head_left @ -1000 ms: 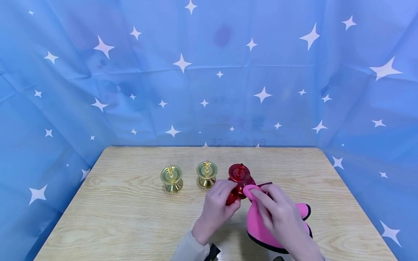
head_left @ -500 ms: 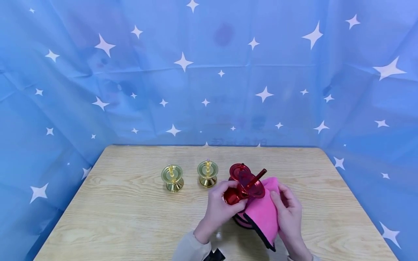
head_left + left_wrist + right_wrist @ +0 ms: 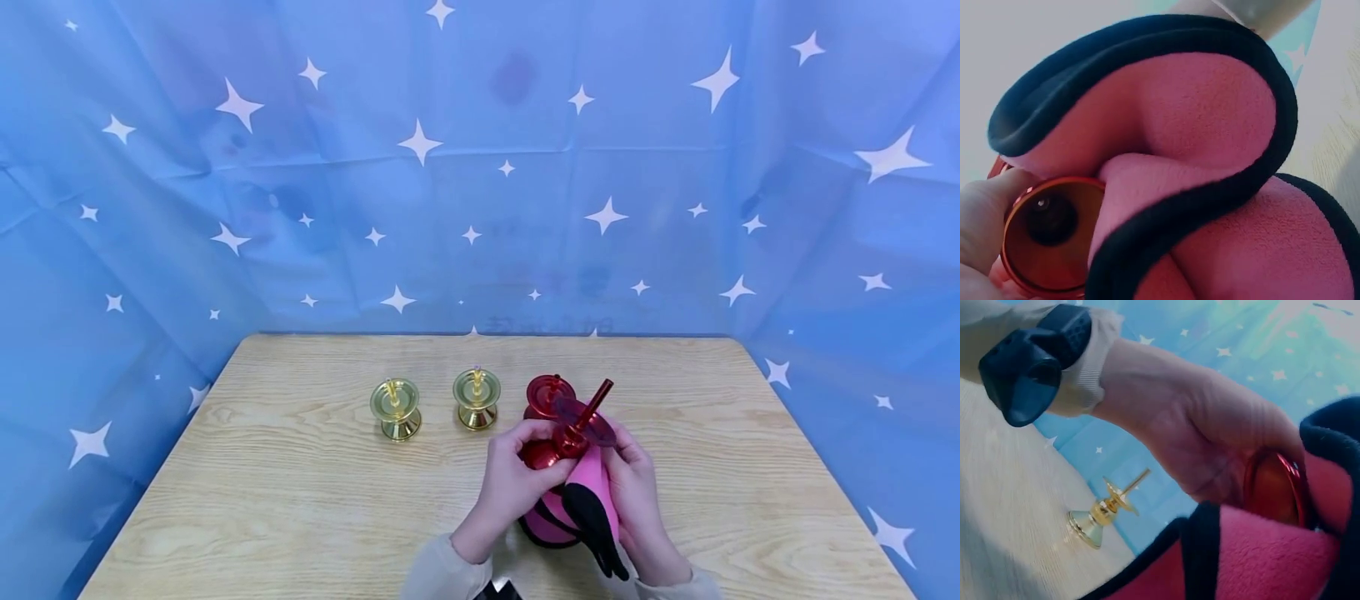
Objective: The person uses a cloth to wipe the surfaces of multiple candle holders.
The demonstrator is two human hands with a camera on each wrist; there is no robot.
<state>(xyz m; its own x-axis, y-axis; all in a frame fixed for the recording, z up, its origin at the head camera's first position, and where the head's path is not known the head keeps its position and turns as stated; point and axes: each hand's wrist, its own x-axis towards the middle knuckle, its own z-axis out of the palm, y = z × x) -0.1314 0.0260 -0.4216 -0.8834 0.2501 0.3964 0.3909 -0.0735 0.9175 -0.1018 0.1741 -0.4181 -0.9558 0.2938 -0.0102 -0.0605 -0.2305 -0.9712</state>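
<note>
Currently left hand (image 3: pixel 512 477) grips tilted red candlestick (image 3: pixel 567 432) by its base, near centre of table (image 3: pixel 300 500); right hand (image 3: pixel 636 492) fingers curl around pink cloth (image 3: pixel 581 500) touching it. No readable writing.

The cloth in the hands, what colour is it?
The cloth is pink with a black edge, clearest in the left wrist view.

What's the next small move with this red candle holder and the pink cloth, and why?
Probably slide the pink cloth up toward the dish. The left hand grips the base of the tilted red candle holder, and the right hand presses the cloth against its stem, below the dish and spike. Another red holder stands close behind, so keep the stroke short.
</note>
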